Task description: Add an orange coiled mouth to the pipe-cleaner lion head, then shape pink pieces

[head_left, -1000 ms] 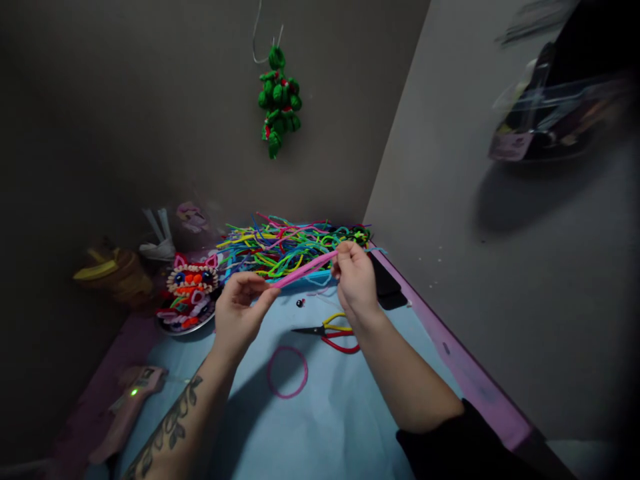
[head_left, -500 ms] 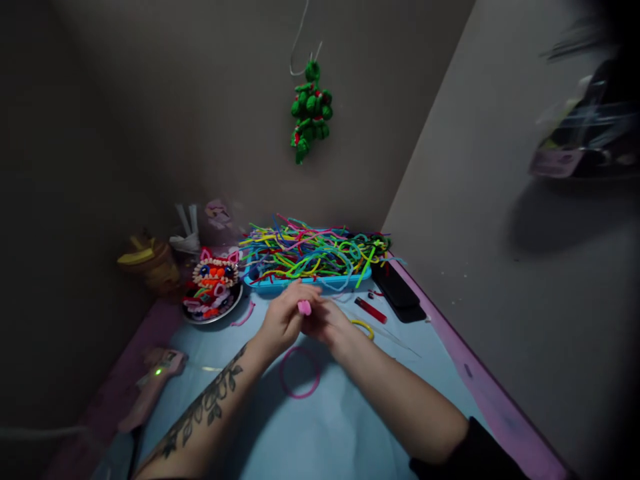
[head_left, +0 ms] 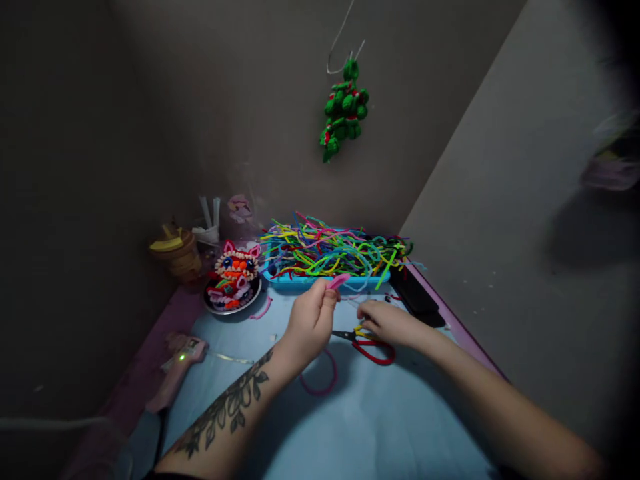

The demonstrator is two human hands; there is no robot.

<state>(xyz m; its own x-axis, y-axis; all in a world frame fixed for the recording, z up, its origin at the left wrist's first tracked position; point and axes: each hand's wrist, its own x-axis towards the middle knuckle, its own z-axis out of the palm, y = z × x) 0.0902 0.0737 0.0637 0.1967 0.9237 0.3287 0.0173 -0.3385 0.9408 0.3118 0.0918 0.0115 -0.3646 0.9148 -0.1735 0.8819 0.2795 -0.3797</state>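
My left hand is closed, pinching a folded piece of pink fuzzy pipe cleaner that sticks out past the thumb. To its right, my right hand hovers low over the table with its fingers curled together; whatever is in them is hidden. Just below those fingers lie red-handled scissors, blades pointing left. A bit of yellow pipe cleaner shows by the handles. A pink pipe-cleaner ring lies on the blue table cover, partly behind my left wrist.
A blue tray heaped with colourful pipe cleaners stands at the back. Left of it, a metal bowl holds fuzzy animal faces. A pink glue gun with a green light lies at left, a black phone at right. A green ornament hangs above.
My hands, together before, are now apart; the right has moved right, over the scissors, which are newly visible. The pink piece stays in my left hand. The view has shifted left.
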